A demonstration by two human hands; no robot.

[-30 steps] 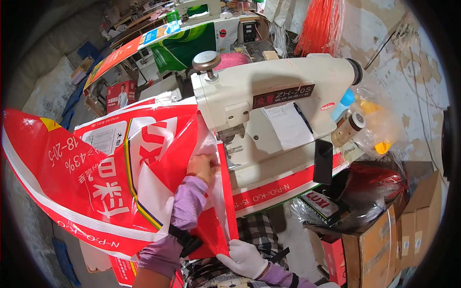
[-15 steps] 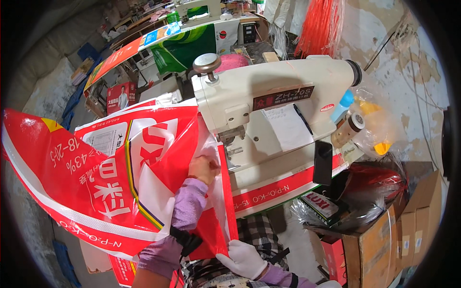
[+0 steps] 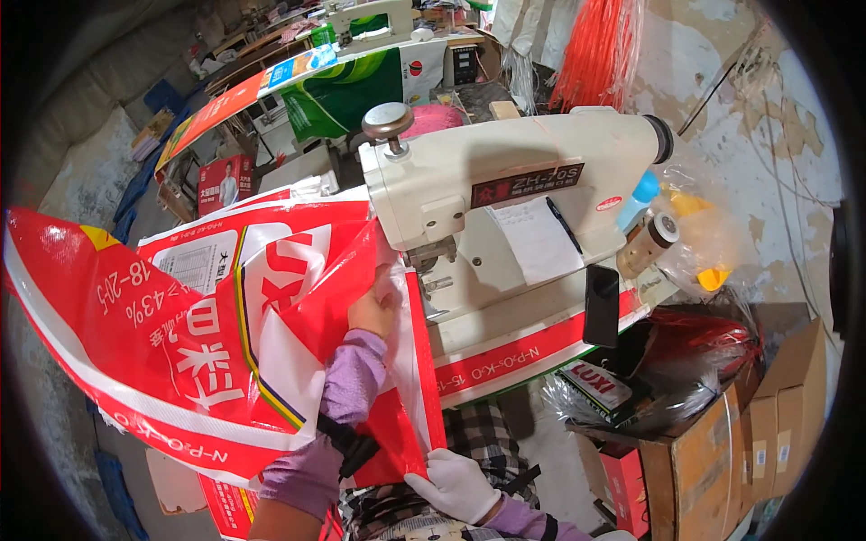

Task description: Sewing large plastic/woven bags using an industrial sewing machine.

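Note:
A large red and white printed woven plastic sack [image 3: 298, 334] spreads over the left side, its edge lying beside the needle area of a cream sewing machine [image 3: 532, 135]. My left hand [image 3: 374, 302], bare below a purple sleeve, is closed on a fold of the sack just below the machine's head; its fingertips are partly hidden by the fold. Close to my lap, my right hand [image 3: 456, 487] wears a white glove and pinches the lower corner of the sack's long folded edge. Between the two hands this edge runs nearly straight.
A black phone [image 3: 602, 305] and a thread cone [image 3: 649, 243] stand at the machine's right. On its base lie a paper sheet [image 3: 537, 239] and a pen. Cardboard boxes [image 3: 704, 469] are at the lower right. Red strands [image 3: 595, 54] hang behind.
My left hand has moved slightly up toward the machine's head, and the sack's fold now covers more of its fingers. My right hand keeps its pinch on the corner.

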